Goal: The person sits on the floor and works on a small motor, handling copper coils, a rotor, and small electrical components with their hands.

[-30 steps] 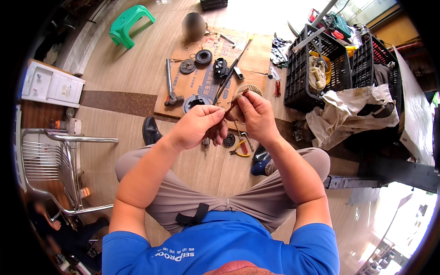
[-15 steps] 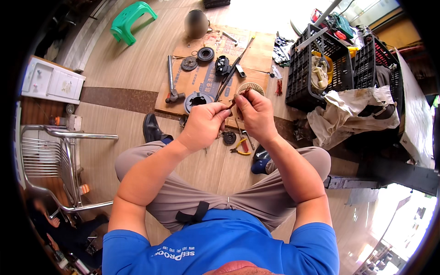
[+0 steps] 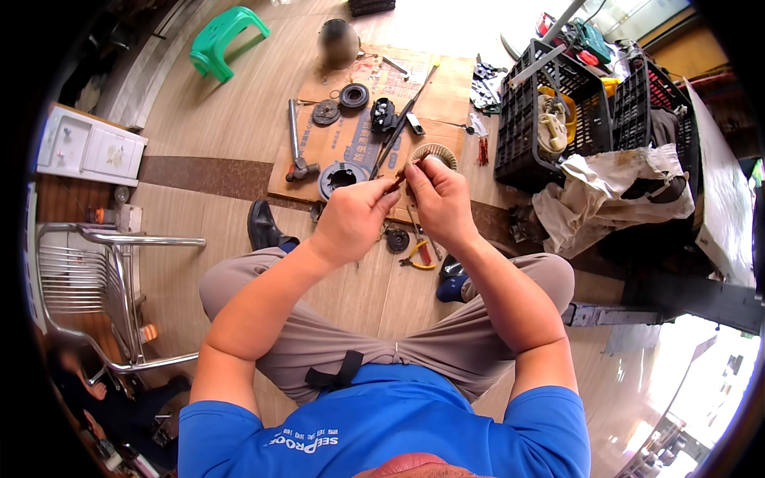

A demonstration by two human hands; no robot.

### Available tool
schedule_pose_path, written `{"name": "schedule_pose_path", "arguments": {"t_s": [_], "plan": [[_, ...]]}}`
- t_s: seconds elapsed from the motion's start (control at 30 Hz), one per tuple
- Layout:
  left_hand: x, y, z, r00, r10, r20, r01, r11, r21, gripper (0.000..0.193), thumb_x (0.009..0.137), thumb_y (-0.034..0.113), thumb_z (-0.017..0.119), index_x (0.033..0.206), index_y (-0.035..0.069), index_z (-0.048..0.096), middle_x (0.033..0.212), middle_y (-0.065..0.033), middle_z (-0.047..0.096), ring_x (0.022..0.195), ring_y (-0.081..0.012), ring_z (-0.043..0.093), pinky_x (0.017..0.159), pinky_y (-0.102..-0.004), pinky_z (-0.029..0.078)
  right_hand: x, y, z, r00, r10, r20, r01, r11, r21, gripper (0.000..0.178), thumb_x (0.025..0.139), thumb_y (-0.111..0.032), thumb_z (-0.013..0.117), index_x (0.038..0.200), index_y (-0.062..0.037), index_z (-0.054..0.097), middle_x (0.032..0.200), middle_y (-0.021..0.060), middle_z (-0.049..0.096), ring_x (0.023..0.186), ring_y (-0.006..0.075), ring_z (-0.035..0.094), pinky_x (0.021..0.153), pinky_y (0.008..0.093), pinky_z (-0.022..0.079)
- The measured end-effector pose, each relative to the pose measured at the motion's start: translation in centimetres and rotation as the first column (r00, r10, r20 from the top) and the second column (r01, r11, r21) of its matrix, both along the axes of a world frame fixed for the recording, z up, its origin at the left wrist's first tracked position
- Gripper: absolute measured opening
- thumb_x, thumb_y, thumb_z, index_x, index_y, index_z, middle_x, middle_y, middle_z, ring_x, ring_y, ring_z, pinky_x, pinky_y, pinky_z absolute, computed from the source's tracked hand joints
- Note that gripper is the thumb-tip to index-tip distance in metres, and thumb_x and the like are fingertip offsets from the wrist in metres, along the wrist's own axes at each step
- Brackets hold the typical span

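Observation:
Both of my hands meet over the near edge of a flat cardboard sheet [image 3: 446, 95]. Between the fingertips of my left hand [image 3: 348, 221] and my right hand [image 3: 443, 205] is a thin reddish-brown piece [image 3: 398, 182], small and partly covered; its kind is unclear. Both hands are closed in a pinch. Just beyond my right hand lies a cream ribbed round part [image 3: 448, 150]. Past my left hand sits a grey ring-shaped housing [image 3: 333, 175], beside a hammer [image 3: 295, 139]. Below the hands, on the floor, are a small black wheel [image 3: 398, 240] and yellow-handled pliers [image 3: 415, 259].
The cardboard also bears a black ring [image 3: 354, 96], a grey disc [image 3: 326, 112], a black blocky part [image 3: 383, 116] and long dark rods. Black crates [image 3: 518, 119] with a stained cloth [image 3: 613, 191] stand at right. A green stool [image 3: 223, 40] and a metal chair [image 3: 80, 271] are at left.
My hands have drawn slightly closer together around the reddish-brown piece, and the left has turned so its back shows more. The scene has shifted slightly with my head.

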State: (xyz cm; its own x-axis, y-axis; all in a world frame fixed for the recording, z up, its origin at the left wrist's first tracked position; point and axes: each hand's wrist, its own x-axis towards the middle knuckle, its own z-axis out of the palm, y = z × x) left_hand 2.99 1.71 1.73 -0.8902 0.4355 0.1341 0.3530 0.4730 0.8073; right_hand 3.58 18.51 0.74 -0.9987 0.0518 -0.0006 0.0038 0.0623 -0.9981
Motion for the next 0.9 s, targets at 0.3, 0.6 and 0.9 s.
{"name": "schedule_pose_path", "arguments": {"t_s": [0.3, 0.6, 0.9], "plan": [[-0.9, -1.1, 0.9, 0.6, -0.258, 0.757, -0.197, 0.869, 0.453, 0.017, 0.098, 0.014, 0.056, 0.097, -0.001, 0.065, 0.079, -0.004, 0.067, 0.065, -0.0105, 0.063, 0.059, -0.0235, 0.05, 0.2, 0.6, 0.7, 0.982, 0.083, -0.167, -0.074, 0.995, 0.059, 0.014, 0.093, -0.01, 0.062, 0.089, 0.0026, 0.065, 0.069, 0.0025, 0.06, 0.065, 0.0062, 0.051, 0.059, 0.0255, 0.045], [-0.4, -0.1, 0.9, 0.865, 0.001, -0.502, -0.091, 0.984, -0.154, 0.015, 0.082, 0.001, 0.066, 0.095, -0.005, 0.066, 0.079, -0.0201, 0.064, 0.067, -0.0333, 0.063, 0.062, -0.0348, 0.051, 0.3, -0.2, 0.3, 0.999, -0.002, 0.046, 0.005, 0.998, -0.055, 0.017, 0.096, -0.011, 0.06, 0.089, 0.0032, 0.065, 0.065, -0.0025, 0.055, 0.06, 0.0046, 0.043, 0.052, 0.0241, 0.038], [-1.3, -2.4, 1.8, 0.538, -0.347, 0.768, -0.234, 0.814, 0.532, 0.021, 0.1, 0.018, 0.054, 0.099, -0.001, 0.064, 0.073, -0.0052, 0.065, 0.061, -0.0107, 0.062, 0.055, -0.0234, 0.051, 0.6, 0.2, 1.1, 0.983, 0.113, -0.148, -0.118, 0.993, -0.026, 0.012, 0.094, -0.008, 0.062, 0.093, 0.0037, 0.065, 0.076, 0.0025, 0.061, 0.07, 0.0056, 0.051, 0.061, 0.0238, 0.044]]}}
